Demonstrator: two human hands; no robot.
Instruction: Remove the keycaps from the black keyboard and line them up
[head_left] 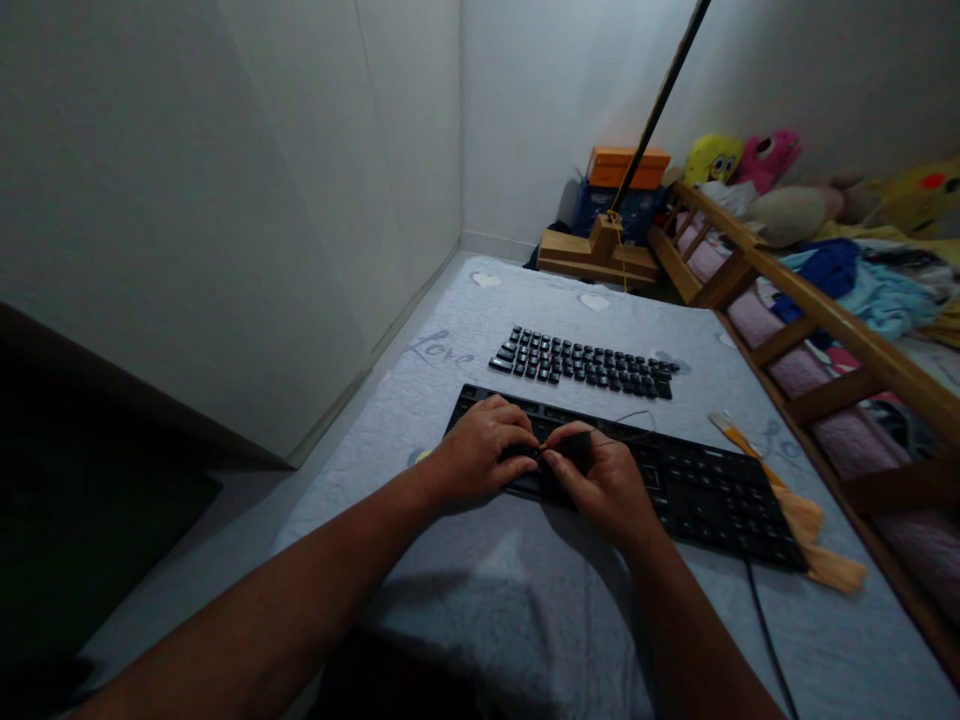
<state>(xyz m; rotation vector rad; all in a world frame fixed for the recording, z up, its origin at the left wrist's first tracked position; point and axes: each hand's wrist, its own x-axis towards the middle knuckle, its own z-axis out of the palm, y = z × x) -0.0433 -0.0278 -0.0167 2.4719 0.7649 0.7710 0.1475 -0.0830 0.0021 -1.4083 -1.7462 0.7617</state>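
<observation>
A black keyboard (705,500) lies on the cloth-covered table, its cable running off the front edge. My left hand (487,445) rests on the keyboard's left part, thumb and forefinger bent together towards something too small to make out. Close against it, my right hand (596,475) is closed around a dark tool with thin wire loops (634,425) sticking out to the right. The fingertips of both hands nearly meet over the keys. Behind the keyboard, loose black keycaps (585,362) are laid out in rows.
A brush (735,435) and an orange cloth (829,565) lie by the keyboard's right end. The patterned cloth (480,560) covers the table. A wooden bed rail (847,350) borders the right side, a pale wall panel (300,200) the left. A wooden stand (592,255) is behind.
</observation>
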